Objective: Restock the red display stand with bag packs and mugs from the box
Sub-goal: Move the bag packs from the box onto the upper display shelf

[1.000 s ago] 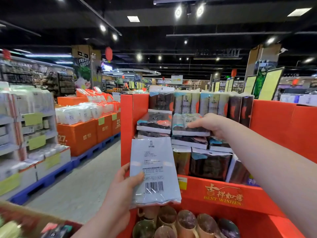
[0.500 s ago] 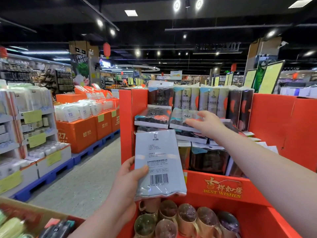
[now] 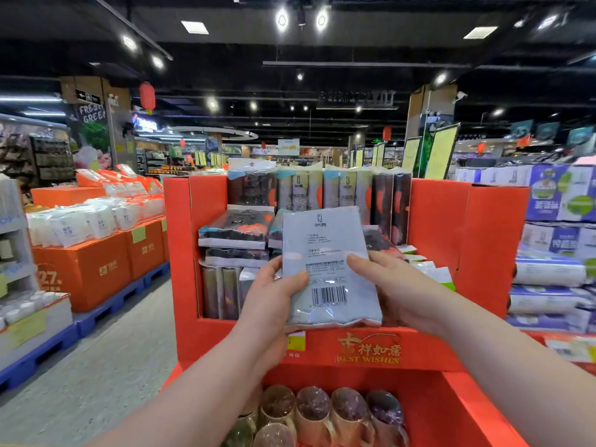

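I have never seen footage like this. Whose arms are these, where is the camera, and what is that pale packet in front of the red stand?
There is no machine here. A person wears a wide-angle camera on the head, looking forward and down, so the arms you see are their own. The left hand and the right hand both grip one pale bag pack, with its barcode side facing the camera. Behind it is the red display stand in a shop aisle. Its upper shelf holds upright packs and flat-stacked packs. On the lower shelf stand wrapped mugs.
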{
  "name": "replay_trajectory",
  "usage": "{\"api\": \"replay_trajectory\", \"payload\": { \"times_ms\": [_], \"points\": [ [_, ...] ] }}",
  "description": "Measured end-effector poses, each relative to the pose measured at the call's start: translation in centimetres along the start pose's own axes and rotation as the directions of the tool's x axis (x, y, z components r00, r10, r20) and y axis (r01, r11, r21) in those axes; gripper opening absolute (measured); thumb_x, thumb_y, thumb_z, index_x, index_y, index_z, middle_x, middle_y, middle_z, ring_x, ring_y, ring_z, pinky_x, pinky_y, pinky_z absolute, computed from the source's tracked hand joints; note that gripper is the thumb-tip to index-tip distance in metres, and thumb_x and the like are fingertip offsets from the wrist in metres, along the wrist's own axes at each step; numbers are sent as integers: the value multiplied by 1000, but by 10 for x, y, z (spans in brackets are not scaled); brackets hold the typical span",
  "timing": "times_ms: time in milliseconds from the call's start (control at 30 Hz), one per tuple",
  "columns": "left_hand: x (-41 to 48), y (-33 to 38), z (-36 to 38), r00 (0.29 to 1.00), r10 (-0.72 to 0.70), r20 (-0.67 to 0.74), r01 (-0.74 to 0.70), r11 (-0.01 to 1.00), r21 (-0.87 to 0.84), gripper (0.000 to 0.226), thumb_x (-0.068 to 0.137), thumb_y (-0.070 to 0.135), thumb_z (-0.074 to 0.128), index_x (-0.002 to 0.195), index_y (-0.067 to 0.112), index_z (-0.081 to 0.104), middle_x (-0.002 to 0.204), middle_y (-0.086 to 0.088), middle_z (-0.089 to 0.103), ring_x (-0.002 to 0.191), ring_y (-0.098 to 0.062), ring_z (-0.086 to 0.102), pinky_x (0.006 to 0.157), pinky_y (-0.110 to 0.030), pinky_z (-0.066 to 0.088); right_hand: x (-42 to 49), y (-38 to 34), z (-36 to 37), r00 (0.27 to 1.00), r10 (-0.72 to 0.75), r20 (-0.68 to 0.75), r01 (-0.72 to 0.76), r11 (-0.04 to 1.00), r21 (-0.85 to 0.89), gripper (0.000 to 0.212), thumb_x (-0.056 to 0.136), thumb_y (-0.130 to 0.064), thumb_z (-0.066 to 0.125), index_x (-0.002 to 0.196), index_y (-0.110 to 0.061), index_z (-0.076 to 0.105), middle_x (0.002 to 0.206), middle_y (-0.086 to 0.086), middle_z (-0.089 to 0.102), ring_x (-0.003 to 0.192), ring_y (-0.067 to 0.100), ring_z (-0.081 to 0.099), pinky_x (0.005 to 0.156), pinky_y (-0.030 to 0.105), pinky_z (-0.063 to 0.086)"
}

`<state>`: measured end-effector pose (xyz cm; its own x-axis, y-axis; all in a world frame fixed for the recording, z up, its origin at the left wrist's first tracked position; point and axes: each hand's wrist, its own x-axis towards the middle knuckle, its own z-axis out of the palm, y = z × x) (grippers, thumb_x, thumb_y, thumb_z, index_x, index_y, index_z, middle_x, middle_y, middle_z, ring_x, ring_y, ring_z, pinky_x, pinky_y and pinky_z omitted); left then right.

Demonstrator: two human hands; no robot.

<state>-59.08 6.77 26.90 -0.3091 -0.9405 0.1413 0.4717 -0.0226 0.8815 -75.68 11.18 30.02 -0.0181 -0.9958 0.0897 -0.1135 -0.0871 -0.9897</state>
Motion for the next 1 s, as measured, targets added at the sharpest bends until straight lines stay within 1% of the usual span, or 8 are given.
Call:
{"api": "replay_trajectory", "payload": {
  "times_ms": [133,333,500,600,767,867,933,1000],
  "points": [
    [22,5,33,996,16,92,-26,994,108,35,90,1,53,124,10,54,111,-16,68,95,-33,68,68,-38,59,0,-13,-21,982,-74,-174,75,997,1,21,91,-9,57,111,-8,62,106,10,72,98,26,69,87,39,55],
    [50,5,66,987,118,106,-152,896,417,63,90,26,60,146,23,29,115,4,52,98,-16,60,82,-34,52,16,-25,-49,916,-59,-396,63,998,-3,13,88,-12,62,99,-6,65,97,15,72,84,29,69,79,40,55],
    [49,4,87,979,97,178,-177,838,516,57,90,31,60,141,18,38,108,5,57,87,-6,54,64,-22,40,26,-34,-66,874,-96,-477,72,995,-69,13,86,-12,64,98,-6,64,89,11,70,72,23,65,67,33,53],
    [50,1,99,973,60,222,-166,848,502,70,86,38,65,145,20,33,129,3,51,101,-11,53,75,-24,40,30,-40,-70,865,-97,-492,43,992,-120,25,86,-20,65,106,-6,63,94,13,69,76,25,65,66,32,51],
    [49,0,115,962,65,266,-189,861,473,65,80,45,69,134,19,42,121,6,55,92,-11,57,68,-21,42,33,-53,-64,895,-125,-428,50,982,-183,33,90,-45,55,109,-19,62,99,4,62,83,22,58,65,31,48],
    [55,-5,120,956,40,291,-148,922,358,41,82,46,65,111,17,58,94,-11,70,70,-23,65,65,-34,51,34,-57,-61,898,-159,-410,67,971,-230,31,93,-52,46,99,-28,65,108,0,63,92,21,58,84,38,51],
    [58,-8,121,977,-24,211,-21,978,206,20,93,39,54,100,20,59,77,-5,71,67,-23,68,61,-34,55,32,-59,-63,897,-179,-403,75,962,-261,37,97,-48,39,94,-26,68,107,0,63,85,15,53,77,32,45],
    [61,-12,120,981,-74,178,63,996,68,22,97,35,47,99,17,59,67,-2,71,62,-19,69,54,-29,55,32,-58,-68,894,-202,-399,96,958,-270,34,98,-38,41,92,-21,69,102,3,64,83,15,52,70,29,41]
  ]
}}
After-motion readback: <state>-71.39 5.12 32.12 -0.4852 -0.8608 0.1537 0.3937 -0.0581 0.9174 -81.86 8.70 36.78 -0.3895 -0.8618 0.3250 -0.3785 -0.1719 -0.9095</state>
